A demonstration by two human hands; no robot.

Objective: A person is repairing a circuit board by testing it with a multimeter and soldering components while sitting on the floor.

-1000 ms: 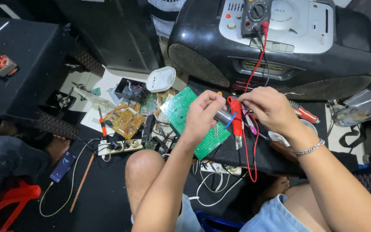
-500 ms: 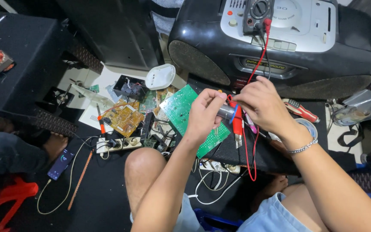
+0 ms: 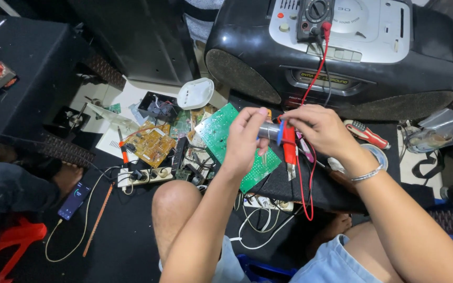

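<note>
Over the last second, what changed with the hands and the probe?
Very little: the red probe tilted slightly more upright in the right hand. The left hand keeps pinching the small metal cylinder; the green circuit board and multimeter stayed put.

Dark floor (image 3: 53,262), blk cabinet (image 3: 132,36) behind.

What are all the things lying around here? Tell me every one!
Small metal cylinder: one, silver, pinched between both hands.
Test probe: one, red, at the right hand.
Green circuit board: one, under the hands.
Yellow circuit board: one, left of the green one.
Multimeter: one, dark, on the stereo.
Portable stereo: one, black and silver, top.
White round cover: one, upper middle.
Power strip: one, white, by the knee.
Phone: one, dark, lower left.
Screwdriver: one, red, right.
Left hand: holds the cylinder.
Right hand: at cylinder and probe.
</note>
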